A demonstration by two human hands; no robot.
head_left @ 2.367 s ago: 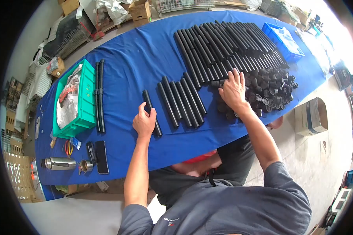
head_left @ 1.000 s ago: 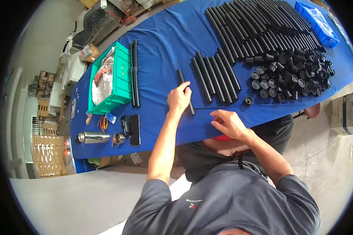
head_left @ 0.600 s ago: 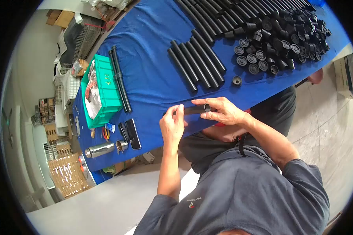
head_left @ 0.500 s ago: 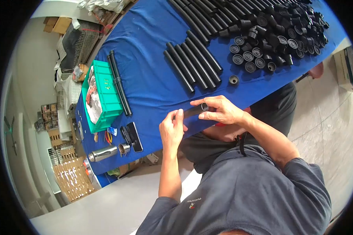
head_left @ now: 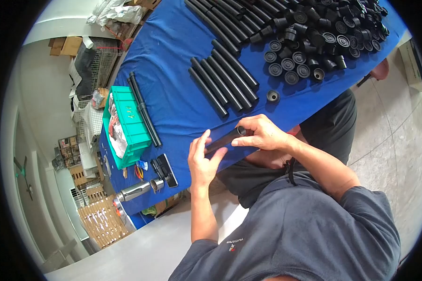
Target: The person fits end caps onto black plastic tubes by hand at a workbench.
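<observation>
My right hand (head_left: 266, 134) is closed on a short black tube (head_left: 226, 140), with its thumb and fingers around the end that shows a round hole. The tube slants down to the left, over the front edge of the table. At its other end is my left hand (head_left: 202, 159), with thumb and fingers spread and the tube lying in the gap between them. Beyond my hands, several black tubes (head_left: 225, 82) lie side by side on the blue cloth (head_left: 169, 93). A single black cap (head_left: 273, 96) stands near my right hand, its hollow side up.
A large heap of black caps (head_left: 314, 42) fills the far right, beside more black tubes (head_left: 215, 21). To the left are a green crate (head_left: 135, 126), two long joined tubes (head_left: 144, 110), a phone (head_left: 168, 171), a steel flask (head_left: 135, 191) and red-and-yellow pliers (head_left: 139, 172).
My left hand's fingers have spread from a pinch near the tube. The right hand keeps its hold on the tube. The whole view has shifted slightly.
</observation>
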